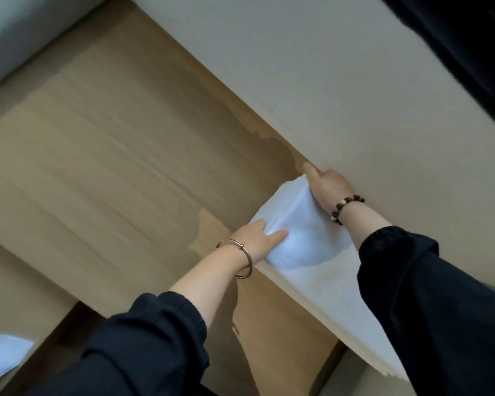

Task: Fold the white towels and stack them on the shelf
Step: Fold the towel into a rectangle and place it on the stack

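Note:
A folded white towel (297, 224) lies on the wooden shelf (112, 155), pushed against the beige wall at the shelf's right side. It rests on top of a stack of white towels (326, 295) that runs toward me. My left hand (257, 238), with a metal bangle on the wrist, grips the near left edge of the top towel. My right hand (326, 187), with a bead bracelet, holds its far right edge against the wall, index finger stretched out. Both sleeves are dark.
A beige wall (326, 81) borders the shelf on the right. Some white cloth (0, 355) shows at the lower left corner, below the shelf edge. A dark panel (469, 38) fills the upper right.

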`<control>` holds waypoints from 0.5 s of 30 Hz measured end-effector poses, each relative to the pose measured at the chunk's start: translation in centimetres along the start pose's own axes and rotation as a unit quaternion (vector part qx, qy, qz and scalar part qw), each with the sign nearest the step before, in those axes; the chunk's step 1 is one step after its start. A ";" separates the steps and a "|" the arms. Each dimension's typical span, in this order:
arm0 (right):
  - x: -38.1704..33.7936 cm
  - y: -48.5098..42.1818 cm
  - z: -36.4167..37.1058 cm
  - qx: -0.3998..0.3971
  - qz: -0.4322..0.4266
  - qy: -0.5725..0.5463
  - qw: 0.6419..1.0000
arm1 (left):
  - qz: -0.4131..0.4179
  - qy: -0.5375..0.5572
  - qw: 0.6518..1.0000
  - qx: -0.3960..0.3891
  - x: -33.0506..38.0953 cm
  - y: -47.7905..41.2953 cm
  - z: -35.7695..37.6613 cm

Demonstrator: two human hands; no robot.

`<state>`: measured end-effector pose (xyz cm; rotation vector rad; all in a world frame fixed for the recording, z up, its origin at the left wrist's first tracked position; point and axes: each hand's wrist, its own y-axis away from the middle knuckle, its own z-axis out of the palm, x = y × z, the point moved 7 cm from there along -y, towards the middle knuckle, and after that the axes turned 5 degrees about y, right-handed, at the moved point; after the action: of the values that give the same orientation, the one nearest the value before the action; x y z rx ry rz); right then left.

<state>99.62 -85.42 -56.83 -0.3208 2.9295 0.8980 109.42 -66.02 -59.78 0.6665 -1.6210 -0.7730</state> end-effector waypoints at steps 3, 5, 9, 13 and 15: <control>0.4 0.6 -0.9 0.026 0.004 0.022 0.999 | 0.022 -0.016 1.000 0.001 1.0 -0.3 0.8; 0.7 0.6 -1.4 0.028 0.017 0.032 0.999 | 0.028 -0.021 0.999 -0.009 1.3 -0.6 0.9; 0.6 0.7 -1.5 0.053 0.021 0.045 0.997 | 0.021 -0.007 0.999 -0.024 1.1 -0.9 1.1; 0.4 1.0 -0.2 0.107 0.012 0.036 0.994 | -0.004 -0.038 0.999 -0.015 0.6 -0.6 0.8; 0.3 0.9 0.0 0.126 0.012 0.031 0.991 | -0.010 -0.065 0.998 -0.006 0.7 -0.5 0.6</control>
<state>99.11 -84.73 -56.35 -0.3033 3.0627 0.5179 108.70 -66.78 -59.86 0.6365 -1.7273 -0.8552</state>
